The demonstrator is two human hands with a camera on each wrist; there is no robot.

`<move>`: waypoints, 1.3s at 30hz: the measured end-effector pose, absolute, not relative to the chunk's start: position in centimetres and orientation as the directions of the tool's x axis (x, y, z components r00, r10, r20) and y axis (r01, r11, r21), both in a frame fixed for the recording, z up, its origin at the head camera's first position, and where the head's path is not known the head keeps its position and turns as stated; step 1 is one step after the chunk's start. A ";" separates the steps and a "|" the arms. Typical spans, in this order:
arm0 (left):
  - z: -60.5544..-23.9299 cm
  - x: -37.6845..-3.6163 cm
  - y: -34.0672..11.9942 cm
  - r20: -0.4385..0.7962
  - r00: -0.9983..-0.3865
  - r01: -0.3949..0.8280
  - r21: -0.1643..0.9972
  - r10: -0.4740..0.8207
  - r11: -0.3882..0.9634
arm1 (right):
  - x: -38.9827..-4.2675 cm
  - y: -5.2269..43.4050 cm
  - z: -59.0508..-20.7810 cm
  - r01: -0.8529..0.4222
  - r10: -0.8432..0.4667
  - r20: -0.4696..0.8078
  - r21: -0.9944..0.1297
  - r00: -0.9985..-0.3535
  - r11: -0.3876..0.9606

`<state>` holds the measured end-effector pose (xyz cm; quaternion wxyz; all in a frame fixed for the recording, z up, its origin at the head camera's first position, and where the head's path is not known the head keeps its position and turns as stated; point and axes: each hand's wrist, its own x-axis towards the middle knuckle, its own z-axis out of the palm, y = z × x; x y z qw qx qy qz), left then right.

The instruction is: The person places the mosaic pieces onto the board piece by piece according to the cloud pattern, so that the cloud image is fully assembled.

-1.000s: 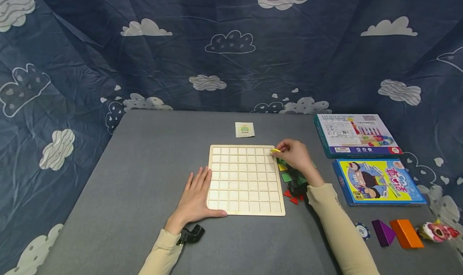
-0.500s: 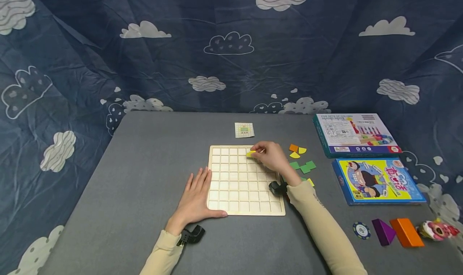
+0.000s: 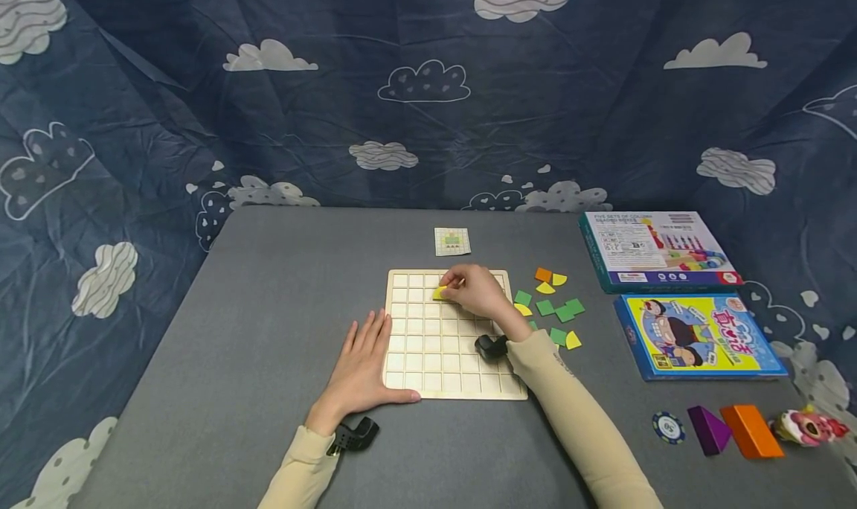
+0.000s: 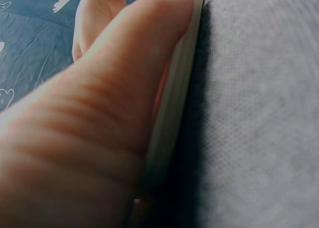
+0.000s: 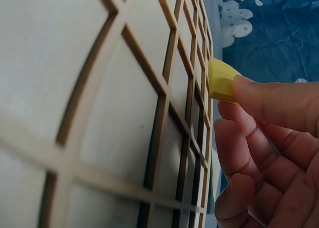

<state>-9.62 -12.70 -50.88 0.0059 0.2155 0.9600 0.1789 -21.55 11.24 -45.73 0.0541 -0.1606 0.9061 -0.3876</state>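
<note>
Pinching a yellow tile [image 3: 439,293] over the wooden grid board [image 3: 428,360], our right hand [image 3: 474,292] hovers while our left hand [image 3: 358,367] lies flat, fingers relaxed, against the board's edge.

- The grey table [image 3: 268,330] is seen from above, looking forward and down.
- The pale wooden grid board [image 3: 428,345] is shown very close by both wrist views [image 4: 174,113] [image 5: 99,113].
</note>
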 end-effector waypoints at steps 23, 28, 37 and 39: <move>-51.0 -9.6 -12.6 0.056 -0.907 0.411 0.340 0.418 0.846 | -22.1 10.1 -46.2 -0.219 -0.358 -0.047 -0.714 -0.933 0.665; -50.8 -9.7 -12.6 0.069 -0.905 0.418 0.338 0.421 0.843 | -22.4 10.3 -46.1 -0.210 -0.353 -0.058 -0.710 -0.934 0.672; -50.8 -9.7 -12.7 0.053 -0.908 0.407 0.338 0.415 0.848 | -22.4 10.4 -46.2 -0.222 -0.364 -0.069 -0.684 -0.929 0.695; -50.8 -9.7 -12.7 0.054 -0.909 0.406 0.343 0.413 0.847 | -22.4 10.4 -46.2 -0.222 -0.364 -0.072 -0.676 -0.929 0.702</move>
